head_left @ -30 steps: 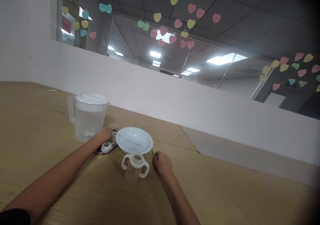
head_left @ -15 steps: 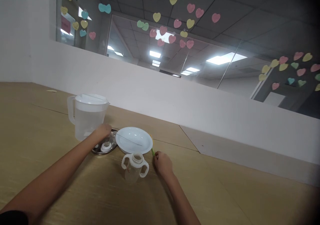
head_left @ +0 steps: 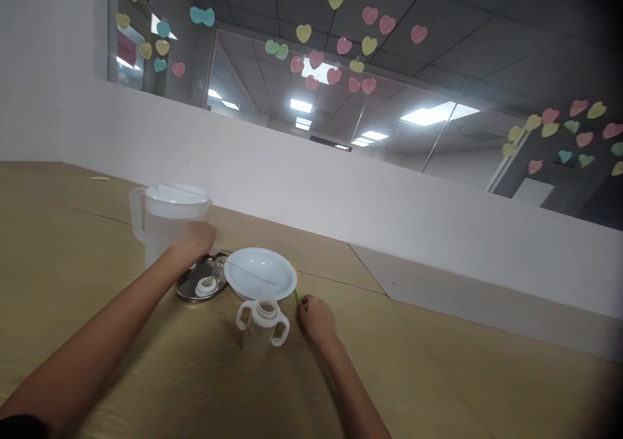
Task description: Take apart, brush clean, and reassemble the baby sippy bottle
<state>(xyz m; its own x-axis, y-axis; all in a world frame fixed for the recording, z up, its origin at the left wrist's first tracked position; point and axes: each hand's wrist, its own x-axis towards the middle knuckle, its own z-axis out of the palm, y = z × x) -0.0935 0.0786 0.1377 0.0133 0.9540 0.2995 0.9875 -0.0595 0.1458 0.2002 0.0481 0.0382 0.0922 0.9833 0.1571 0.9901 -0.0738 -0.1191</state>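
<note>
My left hand (head_left: 197, 236) hovers closed just above the small metal tray (head_left: 189, 288), in front of the clear plastic pitcher (head_left: 158, 221); what it holds, if anything, is hidden. A white ring cap (head_left: 206, 286) and a clear teat (head_left: 220, 268) lie on the tray. My right hand (head_left: 317, 319) rests on the table, fingers pinched on a thin green stick (head_left: 296, 295) beside the white bowl (head_left: 260, 272). A clear two-handled baby bottle (head_left: 261, 325) with no cap stands upright between my hands, just in front of the bowl.
The wooden table (head_left: 438, 374) runs up to a low white wall (head_left: 389, 212) behind the pitcher and bowl. Above it is glass with coloured paper hearts. A thin rod lies across the bowl.
My left hand has risen off the tray and moved up in front of the pitcher, uncovering the tray's near side. My right hand has not moved.
</note>
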